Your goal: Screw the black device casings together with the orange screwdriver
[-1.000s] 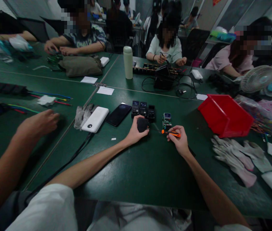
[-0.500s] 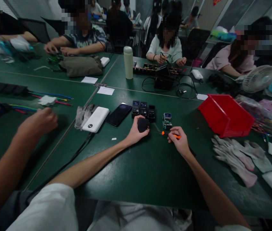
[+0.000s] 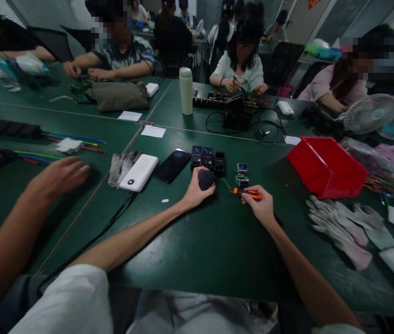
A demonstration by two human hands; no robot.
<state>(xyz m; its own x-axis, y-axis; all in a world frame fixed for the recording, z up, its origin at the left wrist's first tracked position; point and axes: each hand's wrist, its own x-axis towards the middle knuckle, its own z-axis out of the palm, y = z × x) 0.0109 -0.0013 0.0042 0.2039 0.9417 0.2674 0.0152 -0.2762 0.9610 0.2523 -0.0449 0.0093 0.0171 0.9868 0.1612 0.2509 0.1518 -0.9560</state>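
My left hand is wrapped round a small black case above the green table. An orange-handled screwdriver is in the closed fingers of my right hand, its shaft pointing left toward the black case. Whether its tip touches the case is too small to tell. Behind my left hand, three black devices stand side by side. A small green circuit board with a display lies just beyond my right hand.
Left of my hands lie a black phone, a white power bank and a cable. A red bin and gloves are on the right. Another person's hand rests at the left; a bottle stands behind.
The screwdriver handle now shows more fully along my right fingers, which have shifted slightly. My left hand still holds the black case, tilted a little differently. The neighbour's hand has moved slightly right and flattened.
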